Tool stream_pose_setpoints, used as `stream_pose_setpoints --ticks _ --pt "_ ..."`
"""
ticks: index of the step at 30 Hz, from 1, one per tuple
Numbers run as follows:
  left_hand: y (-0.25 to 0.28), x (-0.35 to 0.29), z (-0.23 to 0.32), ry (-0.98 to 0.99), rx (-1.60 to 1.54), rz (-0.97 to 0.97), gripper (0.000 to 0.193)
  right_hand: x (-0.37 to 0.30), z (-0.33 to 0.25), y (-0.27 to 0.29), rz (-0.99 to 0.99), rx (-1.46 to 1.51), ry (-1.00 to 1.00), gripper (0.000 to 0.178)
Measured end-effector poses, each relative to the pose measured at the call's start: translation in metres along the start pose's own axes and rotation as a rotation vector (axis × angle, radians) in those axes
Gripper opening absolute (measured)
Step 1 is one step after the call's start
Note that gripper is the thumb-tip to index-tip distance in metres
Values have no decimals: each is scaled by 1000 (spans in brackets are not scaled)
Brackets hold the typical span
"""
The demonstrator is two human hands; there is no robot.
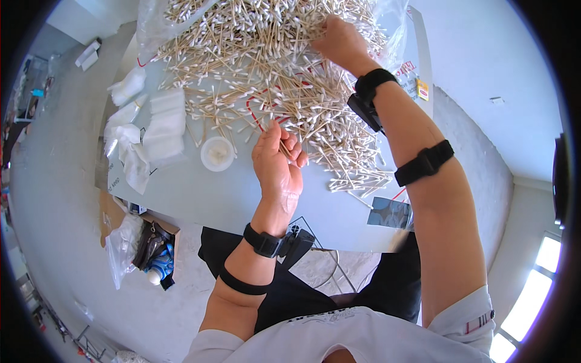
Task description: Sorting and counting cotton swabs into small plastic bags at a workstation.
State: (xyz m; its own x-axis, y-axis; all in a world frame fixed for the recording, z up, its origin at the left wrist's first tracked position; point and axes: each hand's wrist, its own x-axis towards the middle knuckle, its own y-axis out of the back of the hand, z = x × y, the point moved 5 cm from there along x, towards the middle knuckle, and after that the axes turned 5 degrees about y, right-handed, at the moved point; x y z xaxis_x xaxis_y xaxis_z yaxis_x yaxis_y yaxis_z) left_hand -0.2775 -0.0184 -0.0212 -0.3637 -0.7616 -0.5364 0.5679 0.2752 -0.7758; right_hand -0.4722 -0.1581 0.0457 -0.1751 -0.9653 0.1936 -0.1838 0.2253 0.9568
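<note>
A big heap of cotton swabs (260, 36) with wooden sticks and white tips covers the far part of the table and spreads toward me on the right. My left hand (277, 160) is at the heap's near edge, palm up. Its fingers are curled round a few thin swab sticks, mostly hidden by the fingers. Farther off, my right hand (344, 43) reaches into the upper right of the heap. Its fingers are bent down among the swabs, and whatever they pinch is hidden.
A small round white tub (217, 153) stands left of my left hand. Beyond it lie white packs (164, 124) and crumpled plastic. Clear plastic sheeting (393, 36) edges the heap. A dark printed card (389, 213) lies at the near right. Below the table's left side sits an open box (157, 248) of items.
</note>
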Motion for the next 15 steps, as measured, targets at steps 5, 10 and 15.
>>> stream_pose_setpoints --ticks 5,10,15 --pt "1 0 0 -10 17 3 29 -7 24 23 -12 443 29 26" --pt "2 -1 3 -11 21 9 29 -56 19 32 -141 822 -51 17" --pt "-2 -2 2 -13 40 9 29 -101 20 41 -168 985 -11 15"
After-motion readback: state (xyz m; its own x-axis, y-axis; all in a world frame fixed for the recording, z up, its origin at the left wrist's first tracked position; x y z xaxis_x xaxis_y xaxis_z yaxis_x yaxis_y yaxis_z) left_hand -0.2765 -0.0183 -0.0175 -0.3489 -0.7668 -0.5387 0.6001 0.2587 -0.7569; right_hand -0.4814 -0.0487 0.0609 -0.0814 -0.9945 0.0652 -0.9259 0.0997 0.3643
